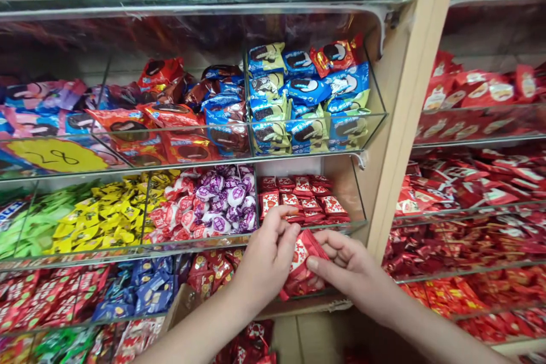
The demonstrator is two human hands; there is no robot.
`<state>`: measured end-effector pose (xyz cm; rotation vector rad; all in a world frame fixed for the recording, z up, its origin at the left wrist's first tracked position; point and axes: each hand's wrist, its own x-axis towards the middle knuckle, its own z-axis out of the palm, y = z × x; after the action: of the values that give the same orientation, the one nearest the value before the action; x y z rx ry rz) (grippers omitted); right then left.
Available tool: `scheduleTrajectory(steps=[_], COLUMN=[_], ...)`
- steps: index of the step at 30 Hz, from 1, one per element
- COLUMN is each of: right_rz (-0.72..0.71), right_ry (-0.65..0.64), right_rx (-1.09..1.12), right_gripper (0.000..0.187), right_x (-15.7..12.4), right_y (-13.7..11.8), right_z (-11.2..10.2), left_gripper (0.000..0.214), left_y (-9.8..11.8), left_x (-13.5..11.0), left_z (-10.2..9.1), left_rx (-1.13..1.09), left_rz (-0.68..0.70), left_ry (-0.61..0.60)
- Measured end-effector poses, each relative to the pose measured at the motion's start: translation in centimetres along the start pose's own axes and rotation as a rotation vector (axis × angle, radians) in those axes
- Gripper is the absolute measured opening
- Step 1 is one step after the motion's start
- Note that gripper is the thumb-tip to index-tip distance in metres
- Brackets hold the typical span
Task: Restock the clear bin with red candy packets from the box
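Note:
My left hand (267, 259) and my right hand (347, 267) meet in front of a glass shelf (358, 223) of sweets. Together they grip a bunch of small red-and-white candy packets (302, 261). My left fingers curl over the top of the bunch, my right thumb presses on its front. Just above my hands, a glass compartment holds more of the same red packets (305, 199).
Glass bins hold purple-and-red wrapped candies (213, 202), yellow candies (102, 216), green ones (25, 224) and blue cookie packs (307, 96). A wooden upright (405, 119) divides this rack from shelves of red packets (469, 193) on the right. A yellow price tag (55, 154) reads 28.

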<state>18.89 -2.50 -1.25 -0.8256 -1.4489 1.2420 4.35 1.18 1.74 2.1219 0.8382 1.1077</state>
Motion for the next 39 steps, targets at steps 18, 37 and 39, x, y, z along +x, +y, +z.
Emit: scheduleTrajectory(steps=[18, 37, 39], right_rz=[-0.1, 0.114, 0.113], right_ry=[-0.021, 0.478, 0.522], right_rx=[-0.159, -0.069, -0.139], right_gripper=[0.072, 0.034, 0.034], right_x=[-4.5, -4.5, -4.8], right_y=[4.0, 4.6, 4.4], right_z=[-1.9, -6.2, -6.7], left_gripper=[0.035, 0.025, 0.026], left_y=[-2.9, -1.5, -1.4], left_x=[-3.7, 8.0, 8.0], left_z=[1.5, 2.0, 1.9], left_rx=[-0.733, 0.72, 0.735], left_rz=[-0.54, 0.298, 0.271], left_ry=[-0.363, -0.408, -0.417])
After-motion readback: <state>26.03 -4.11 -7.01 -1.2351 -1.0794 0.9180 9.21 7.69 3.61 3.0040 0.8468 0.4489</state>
